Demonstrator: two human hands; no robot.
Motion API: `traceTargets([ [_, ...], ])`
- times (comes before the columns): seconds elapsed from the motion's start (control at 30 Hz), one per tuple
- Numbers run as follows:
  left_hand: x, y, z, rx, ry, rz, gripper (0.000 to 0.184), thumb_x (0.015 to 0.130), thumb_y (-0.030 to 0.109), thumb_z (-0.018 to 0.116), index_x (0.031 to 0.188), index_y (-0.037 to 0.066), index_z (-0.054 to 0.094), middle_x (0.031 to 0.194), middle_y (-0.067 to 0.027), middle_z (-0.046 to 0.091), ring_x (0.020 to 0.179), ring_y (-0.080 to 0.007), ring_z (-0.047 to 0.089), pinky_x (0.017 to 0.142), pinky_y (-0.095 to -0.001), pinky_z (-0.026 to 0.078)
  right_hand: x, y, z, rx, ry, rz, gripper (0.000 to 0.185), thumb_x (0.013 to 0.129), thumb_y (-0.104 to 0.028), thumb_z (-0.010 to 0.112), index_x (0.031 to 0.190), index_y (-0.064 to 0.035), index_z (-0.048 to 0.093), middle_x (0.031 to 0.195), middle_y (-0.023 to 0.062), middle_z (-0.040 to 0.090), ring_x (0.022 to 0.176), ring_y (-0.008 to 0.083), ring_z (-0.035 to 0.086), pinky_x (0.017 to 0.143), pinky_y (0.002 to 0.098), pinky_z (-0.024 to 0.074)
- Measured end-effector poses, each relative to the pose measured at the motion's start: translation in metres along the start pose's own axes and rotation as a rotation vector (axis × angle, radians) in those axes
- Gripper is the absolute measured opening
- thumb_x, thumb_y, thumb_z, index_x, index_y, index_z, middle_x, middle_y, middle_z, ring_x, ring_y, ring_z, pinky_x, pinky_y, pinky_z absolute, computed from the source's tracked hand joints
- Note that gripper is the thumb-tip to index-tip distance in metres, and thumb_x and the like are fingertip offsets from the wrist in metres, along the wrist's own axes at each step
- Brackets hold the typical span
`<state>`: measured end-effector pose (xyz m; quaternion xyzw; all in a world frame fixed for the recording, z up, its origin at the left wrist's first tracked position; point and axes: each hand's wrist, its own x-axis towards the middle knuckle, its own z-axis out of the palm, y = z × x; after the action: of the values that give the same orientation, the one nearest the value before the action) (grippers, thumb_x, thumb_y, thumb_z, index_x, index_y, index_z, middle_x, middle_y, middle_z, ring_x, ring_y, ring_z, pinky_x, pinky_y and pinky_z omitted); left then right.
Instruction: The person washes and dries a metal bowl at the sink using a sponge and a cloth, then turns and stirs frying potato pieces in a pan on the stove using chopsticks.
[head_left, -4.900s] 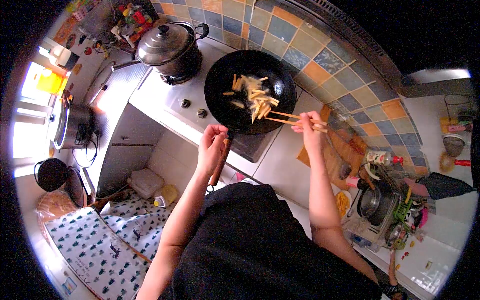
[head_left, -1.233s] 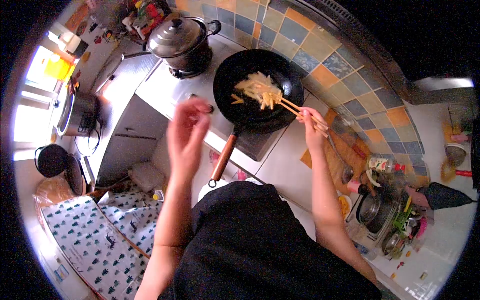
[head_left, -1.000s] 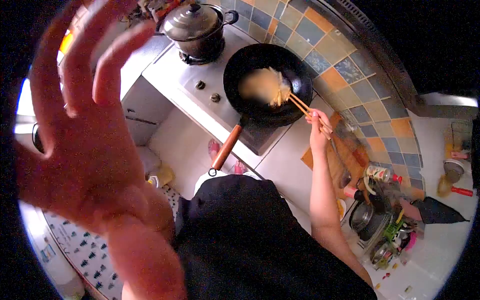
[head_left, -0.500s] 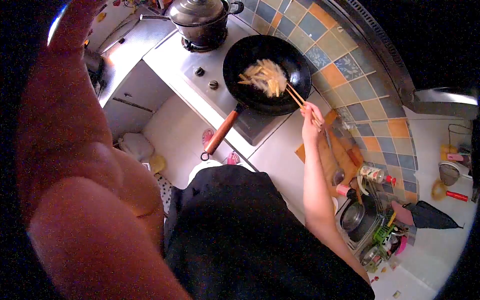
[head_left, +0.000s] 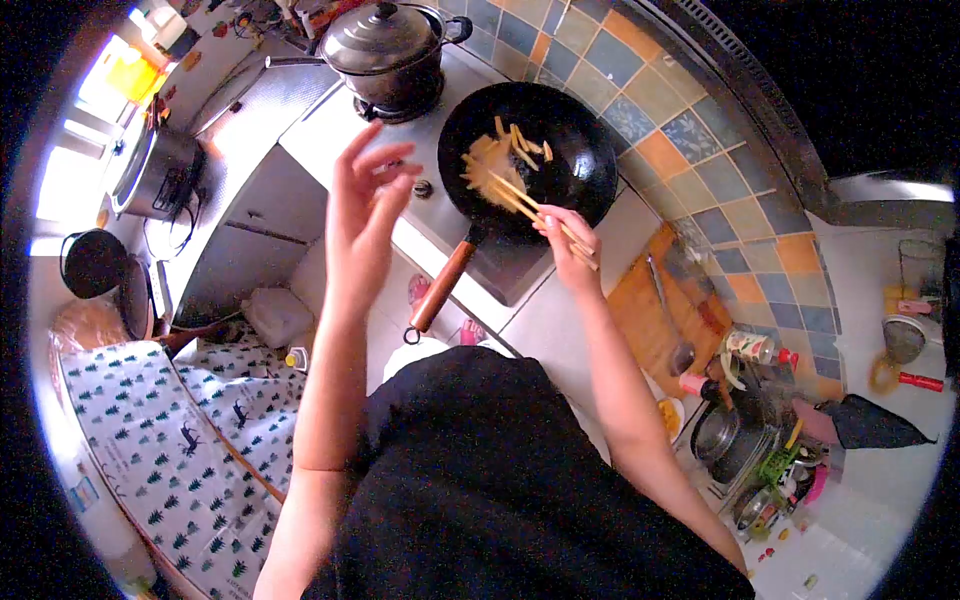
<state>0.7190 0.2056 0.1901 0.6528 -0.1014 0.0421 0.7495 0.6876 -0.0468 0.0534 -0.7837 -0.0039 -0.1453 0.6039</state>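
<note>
My right hand (head_left: 570,243) grips a pair of wooden chopsticks (head_left: 517,203), whose tips are among the pale potato strips (head_left: 490,165) frying in a black wok (head_left: 585,165). The strips lie mostly in the left part of the wok, with a few at its upper middle. My left hand (head_left: 368,205) is raised in the air left of the wok, fingers apart and holding nothing. The wok's wooden handle (head_left: 442,288) points toward my body, and no hand touches it.
A lidded steel pot (head_left: 385,55) stands on the back left burner. Right of the wok lie a wooden board (head_left: 640,310) and a ladle (head_left: 682,355). Farther right are a plate of yellow food (head_left: 672,412), a bottle (head_left: 750,347) and a sink with a pan (head_left: 716,432).
My left hand has come down from close before the camera to beside the stove. My right hand and the chopsticks have moved left, and the potato strips have been shifted leftward and spread.
</note>
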Motion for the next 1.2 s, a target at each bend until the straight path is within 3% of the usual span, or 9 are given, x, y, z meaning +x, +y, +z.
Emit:
traceTargets([
  [0.03,-0.004,-0.005,0.006,-0.016,0.022,-0.037,0.051,0.086,0.006,0.054,0.131,0.003,0.032,0.116,-0.0175,0.052,0.099,-0.0220,0.056,0.088,-0.0317,0.044,0.000,0.002,0.004,-0.009,-0.028,0.009,0.016,0.089,-0.012,0.052,0.098,-0.0016,0.061,0.086,0.0092,0.063,0.076,0.0156,0.063,0.066,0.0257,0.0494],
  [0.1,-0.010,-0.023,0.005,-0.023,-0.043,-0.089,0.048,0.088,0.007,0.050,0.132,0.007,0.031,0.115,-0.0118,0.051,0.100,-0.0161,0.054,0.088,-0.0295,0.042,0.000,0.005,0.008,-0.024,-0.013,0.032,0.016,0.088,-0.011,0.052,0.098,-0.0024,0.061,0.084,0.0090,0.063,0.076,0.0153,0.062,0.066,0.0257,0.0484],
  [0.33,-0.007,-0.067,-0.002,-0.016,-0.084,-0.163,0.049,0.086,0.007,0.051,0.132,0.010,0.033,0.115,-0.0115,0.051,0.105,-0.0182,0.052,0.090,-0.0324,0.041,-0.002,0.012,-0.027,-0.029,0.164,0.167,0.021,0.091,-0.017,0.051,0.100,-0.0011,0.061,0.085,0.0082,0.064,0.077,0.0134,0.061,0.070,0.0251,0.0485],
  [0.43,-0.006,-0.078,0.000,0.095,-0.106,-0.168,0.048,0.086,0.009,0.051,0.131,0.011,0.034,0.119,-0.0115,0.050,0.112,-0.0202,0.048,0.095,-0.0357,0.037,0.004,0.024,-0.044,-0.063,0.284,0.131,0.019,0.090,-0.016,0.052,0.100,-0.0013,0.061,0.082,0.0066,0.064,0.077,0.0126,0.061,0.068,0.0242,0.0485],
  [0.53,-0.004,-0.087,0.001,0.179,-0.143,-0.133,0.049,0.086,0.014,0.050,0.132,0.011,0.035,0.128,-0.0120,0.045,0.123,-0.0212,0.038,0.104,-0.0377,0.025,0.016,0.023,-0.040,-0.049,0.314,0.120,0.017,0.090,-0.015,0.052,0.097,-0.0012,0.060,0.081,0.0067,0.064,0.077,0.0131,0.061,0.066,0.0243,0.0488],
  [0.87,0.008,-0.091,0.014,0.202,-0.151,-0.084,0.052,0.085,0.014,0.051,0.134,0.007,0.035,0.136,-0.0125,0.037,0.129,-0.0223,0.031,0.107,-0.0347,0.020,0.078,0.030,0.033,0.015,0.141,0.018,0.014,0.093,-0.014,0.046,0.095,-0.0010,0.050,0.085,0.0084,0.059,0.075,0.0162,0.064,0.068,0.0260,0.0518],
  [0.97,0.006,-0.096,0.009,0.172,-0.185,-0.109,0.054,0.087,0.020,0.053,0.136,0.010,0.032,0.140,-0.0078,0.033,0.132,-0.0212,0.024,0.108,-0.0425,0.012,0.078,0.027,0.040,-0.030,0.178,0.018,0.014,0.092,-0.015,0.047,0.094,-0.0012,0.051,0.083,0.0084,0.060,0.074,0.0160,0.064,0.067,0.0261,0.0515],
  [1.1,0.003,-0.097,0.009,0.210,-0.186,-0.124,0.054,0.086,0.018,0.052,0.135,0.010,0.033,0.138,-0.0088,0.035,0.131,-0.0214,0.027,0.107,-0.0398,0.015,0.059,0.030,0.013,-0.203,0.208,0.077,0.014,0.092,-0.015,0.049,0.091,-0.0016,0.053,0.079,0.0078,0.062,0.072,0.0147,0.064,0.065,0.0249,0.0512],
  [1.2,-0.001,-0.095,0.012,0.246,-0.176,-0.120,0.053,0.084,0.014,0.051,0.134,0.008,0.035,0.136,-0.0128,0.037,0.129,-0.0235,0.030,0.106,-0.0353,0.021,0.045,0.019,-0.011,-0.056,0.276,0.130,0.016,0.091,-0.017,0.052,0.092,-0.0021,0.056,0.081,0.0068,0.062,0.072,0.0145,0.064,0.063,0.0236,0.0512],
])
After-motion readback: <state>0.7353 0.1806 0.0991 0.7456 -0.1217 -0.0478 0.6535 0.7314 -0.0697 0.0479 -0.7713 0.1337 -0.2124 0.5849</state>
